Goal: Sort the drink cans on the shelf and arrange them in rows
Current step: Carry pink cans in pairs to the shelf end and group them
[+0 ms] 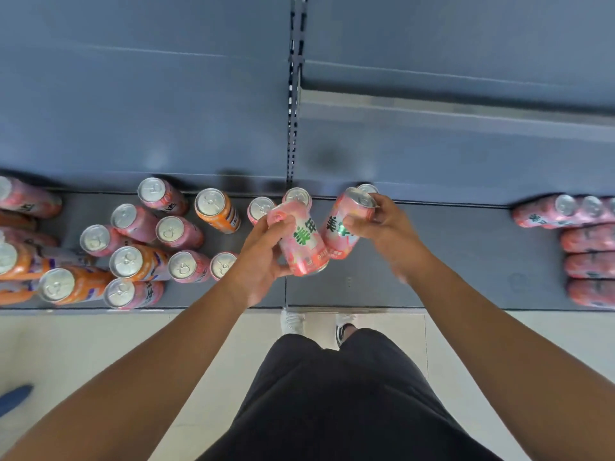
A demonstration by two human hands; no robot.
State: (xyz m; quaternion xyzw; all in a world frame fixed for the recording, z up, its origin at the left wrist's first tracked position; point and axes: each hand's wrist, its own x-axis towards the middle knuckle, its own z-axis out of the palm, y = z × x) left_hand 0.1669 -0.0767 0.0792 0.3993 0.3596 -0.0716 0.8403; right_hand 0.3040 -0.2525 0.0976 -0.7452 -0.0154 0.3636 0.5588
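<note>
View: head camera, looking steeply down over both forearms onto a shop shelf
Left hand (263, 257): fingers and thumb curled round a pink can; gripping it from the near-left side; thumb lies across the can's upper end
Left-held pink can (301, 242): lifted above the shelf near its middle; tilted, base towards the lower right; green characters on the label face the camera
Right hand (382, 227): fingers wrapped round a second pink can, gripping it near the top rim; hand slightly blurred
Right-held pink can (344, 224): also off the shelf; tilted, silver top up and to the right, base down and to the left; just beside the left-held pink can; cannot tell whether the two touch
Shelf (449, 261): dark grey deck; a slotted upright (293, 94) divides the back panel
Standing pink cans behind the hands (261, 207): three silver tops show, partly hidden by the held cans
Mixed cluster (133, 247): left part of the shelf; pink and orange cans upright, unsorted, packed close; one orange can (216, 211) stands at its right edge near the back
Pink row (589, 241): far right of the shelf; pink cans only, ranked from back to front, well apart from the hands; edge distortion blurs the count
Floor (100, 344): pale tiles; white shoes (293, 322) at the shelf's front edge; black shorts (349, 394) below
Blue object (15, 397): lower left on the floor; cannot tell what it is
</note>
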